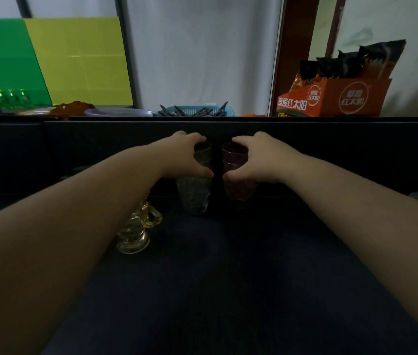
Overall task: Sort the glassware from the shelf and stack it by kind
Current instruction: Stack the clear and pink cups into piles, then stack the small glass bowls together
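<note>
Gripping a grey glass stack (194, 193), the left hand (186, 156) mirrors the right hand (256, 160) clasping a red glass stack (238, 192).

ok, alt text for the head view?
Left hand grips a stack of clear glasses; right hand grips a stack of dark red glasses, both on a dark table. An amber handled glass stands beside the left forearm.

Amber glass stack (136, 226) top hidden behind left forearm; far shelf clutter blurred.
</note>
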Tool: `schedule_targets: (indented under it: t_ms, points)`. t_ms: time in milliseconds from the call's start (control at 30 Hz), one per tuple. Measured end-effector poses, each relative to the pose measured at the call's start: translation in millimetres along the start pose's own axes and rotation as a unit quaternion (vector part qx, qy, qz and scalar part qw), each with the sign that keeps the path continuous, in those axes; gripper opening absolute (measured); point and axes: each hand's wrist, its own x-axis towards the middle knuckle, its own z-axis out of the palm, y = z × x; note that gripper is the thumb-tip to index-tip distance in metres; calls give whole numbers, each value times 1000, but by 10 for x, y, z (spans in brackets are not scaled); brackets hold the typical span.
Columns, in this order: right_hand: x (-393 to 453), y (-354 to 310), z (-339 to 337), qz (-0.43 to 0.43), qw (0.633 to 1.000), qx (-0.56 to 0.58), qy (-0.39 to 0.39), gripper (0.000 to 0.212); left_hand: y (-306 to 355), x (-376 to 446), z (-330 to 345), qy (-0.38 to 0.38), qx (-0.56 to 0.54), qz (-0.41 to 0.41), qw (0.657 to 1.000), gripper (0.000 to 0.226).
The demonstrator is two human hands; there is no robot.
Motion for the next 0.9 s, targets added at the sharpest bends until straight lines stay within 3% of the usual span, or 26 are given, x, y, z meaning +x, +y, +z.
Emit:
schedule_targets:
  t_ms: [267,400,567,733,900]
  points:
    - [-209,50,74,15,997,56,53,122,-3,-40,21,-1,11,-26,1000,109]
    - [-494,109,-50,19,997,45,65,117,81,-209,-93,7,49,-17,999,114]
    - [-1103,361,-355,39,999,-8,5,96,512,-684,-136,106,116,106,982,112]
    - [-1827,853,-571,115,992,-47,29,72,1257,-877,205,51,10,253,966,91]
    - [-2341,1472,-552,170,976,2,132,45,1917,-841,604,-44,-101,273,956,69]
